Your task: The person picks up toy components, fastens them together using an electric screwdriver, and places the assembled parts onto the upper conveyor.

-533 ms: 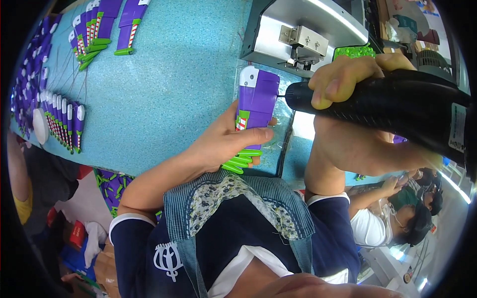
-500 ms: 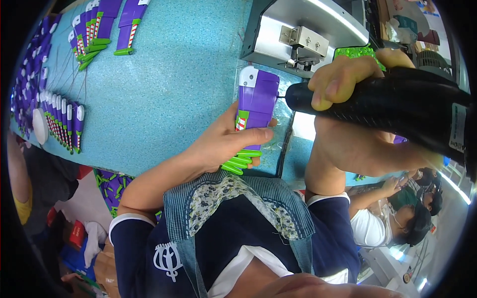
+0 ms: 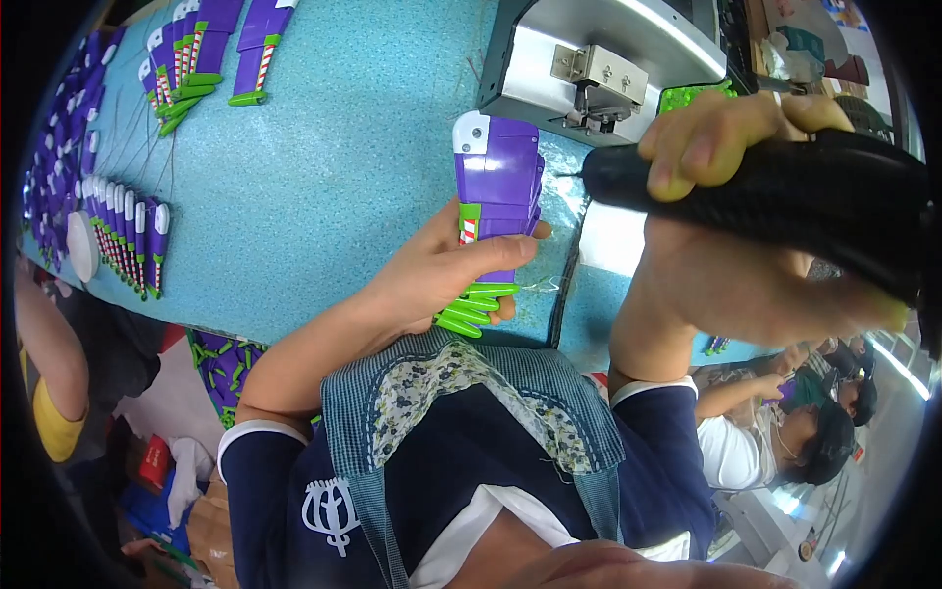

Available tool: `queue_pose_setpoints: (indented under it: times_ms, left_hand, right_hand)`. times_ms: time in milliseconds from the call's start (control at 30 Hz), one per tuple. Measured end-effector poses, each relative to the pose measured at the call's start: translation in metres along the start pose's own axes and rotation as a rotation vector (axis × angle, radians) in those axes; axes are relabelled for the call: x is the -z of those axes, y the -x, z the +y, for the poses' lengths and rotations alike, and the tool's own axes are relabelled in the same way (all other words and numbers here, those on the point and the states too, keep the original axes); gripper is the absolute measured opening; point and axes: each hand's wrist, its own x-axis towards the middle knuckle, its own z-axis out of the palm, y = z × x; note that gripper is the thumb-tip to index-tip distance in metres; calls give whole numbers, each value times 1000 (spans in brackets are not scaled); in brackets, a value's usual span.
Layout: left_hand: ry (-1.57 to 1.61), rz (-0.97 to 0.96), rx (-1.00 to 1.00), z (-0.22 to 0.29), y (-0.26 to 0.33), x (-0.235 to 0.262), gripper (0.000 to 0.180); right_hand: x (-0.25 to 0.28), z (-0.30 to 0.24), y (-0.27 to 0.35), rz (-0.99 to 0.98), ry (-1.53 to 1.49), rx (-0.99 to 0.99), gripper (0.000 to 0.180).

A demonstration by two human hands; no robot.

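Observation:
Fingers and thumb of my left hand (image 3: 422, 270) are wrapped round a fanned stack of purple plastic toy wings (image 3: 498, 162). The top wing has a white corner with small screws, a green band and a red-and-white striped strip; several green tips stick out below my thumb. My right hand (image 3: 726, 280) grips a black electric screwdriver (image 3: 805, 187), held level to the right of the stack. Its thin bit points left and is a short gap away from the wings' right edge.
A metal machine (image 3: 608, 79) stands at the back, with a bin of green pieces (image 3: 692, 96) beside it. More purple wings (image 3: 263, 54) and a row of upright ones (image 3: 128, 231) lie on the blue table (image 3: 324, 147) at left. Other people sit at right.
The stack of wings in my left hand has shifted slightly up and left. My right hand has drawn the screwdriver to the right, so its bit has come away from the wings' edge.

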Motion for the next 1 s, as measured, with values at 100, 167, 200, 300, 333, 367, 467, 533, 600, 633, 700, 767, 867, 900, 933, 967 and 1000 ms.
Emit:
queue_pose_setpoints:
  times_ms: [100, 167, 200, 300, 333, 367, 467, 533, 600, 633, 700, 767, 867, 900, 933, 967, 1000]
  left_hand:
    - [-27, -5, 24, 1, 0, -3, 49]
    - [-31, -1, 12, 1, -1, -4, 48]
    - [-34, 2, -5, 1, 0, -3, 48]
    - [-37, -25, 24, 1, -2, 1, 47]
    - [-34, -23, 25, 1, -2, 1, 47]
    - [-46, -10, 13, 3, -2, 1, 47]
    - [-50, 1, -8, 1, -1, 2, 47]
    - [-47, -7, -17, 0, -2, 2, 48]
    - [-52, -18, -6, 0, -3, 3, 49]
    - [-52, -17, -7, 1, -2, 3, 49]
    - [-47, -3, -14, 2, 0, 2, 49]
    - [-42, 8, -8, 3, 0, 1, 49]
    - [-35, 10, -8, 4, 0, -1, 49]
    - [-25, 10, -14, 4, 0, -1, 49]
    - [-27, 10, -17, 4, 1, -1, 49]
    - [-6, 4, -26, 4, 1, -1, 49]
    - [18, 2, -35, 3, 2, -1, 48]
  right_hand:
    - [-6, -9, 6, -45, -10, -48, 96]
    - [-20, -10, 4, 40, -30, -135, 96]
    - [-13, -7, 4, 37, -31, -136, 96]
    - [0, 2, 7, -160, -46, -102, 95]
    - [-13, -1, 7, -57, -58, -108, 95]
    - [-21, -2, 6, 45, -70, -115, 95]
    - [-21, -5, 5, 63, -43, -176, 95]
    - [-8, 4, 6, -22, -33, -148, 95]
    - [3, 10, 4, -108, -25, -118, 95]
    - [6, 12, 2, -169, -25, -78, 95]
    - [6, 10, -1, -229, -25, -35, 96]
    - [1, 2, -6, 68, 74, 28, 96]
    - [14, 6, -20, 123, 57, 76, 95]
    - [20, 11, -23, 109, 25, 71, 95]
    - [23, 12, -25, 95, -6, 64, 95]
    - [21, 9, -22, 95, -6, 66, 95]
    - [17, 3, -17, 22, 49, 54, 95]
